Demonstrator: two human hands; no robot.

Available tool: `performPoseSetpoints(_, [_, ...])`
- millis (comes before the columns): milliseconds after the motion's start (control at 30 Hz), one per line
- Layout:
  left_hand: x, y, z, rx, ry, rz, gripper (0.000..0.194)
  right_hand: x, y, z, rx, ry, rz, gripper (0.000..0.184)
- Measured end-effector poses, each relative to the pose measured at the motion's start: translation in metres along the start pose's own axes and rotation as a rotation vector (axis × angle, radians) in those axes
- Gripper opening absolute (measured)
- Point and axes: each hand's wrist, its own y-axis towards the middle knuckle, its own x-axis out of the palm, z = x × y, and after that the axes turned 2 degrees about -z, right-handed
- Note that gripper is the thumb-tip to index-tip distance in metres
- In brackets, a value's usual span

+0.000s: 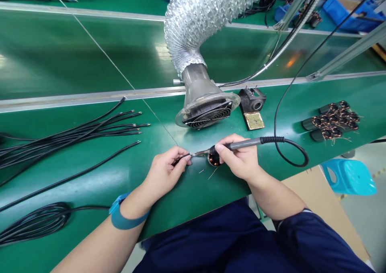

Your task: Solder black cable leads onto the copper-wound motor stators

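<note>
My right hand [239, 158] is closed around a soldering iron [241, 145], gripped like a pen with its tip pointing left. Just under that hand sits a small round coil part [213, 159] with copper windings and thin leads sticking out. My left hand [165, 172] pinches the end of a thin black wire [181, 158] and holds it against the iron's tip. The iron's black cable [289, 152] loops off to the right. A blue wrist strap [123, 218] circles my left wrist.
A silver fume duct with a fan mouth [208, 114] stands just behind my hands. Beside it is a black iron stand with a sponge [253, 112]. Several black wires [75, 132] lie at left, a coiled cable [36, 220] at lower left. Several finished coil parts [331, 122] lie right.
</note>
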Motion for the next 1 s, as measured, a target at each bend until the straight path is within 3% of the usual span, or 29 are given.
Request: performPoseSetpoints(1000, [-0.0016,-0.0010,0.0005,0.000,0.004,-0.008,0.014,0.0006,-0.0003,0.0009,-0.007,0.026,-0.045,0.010])
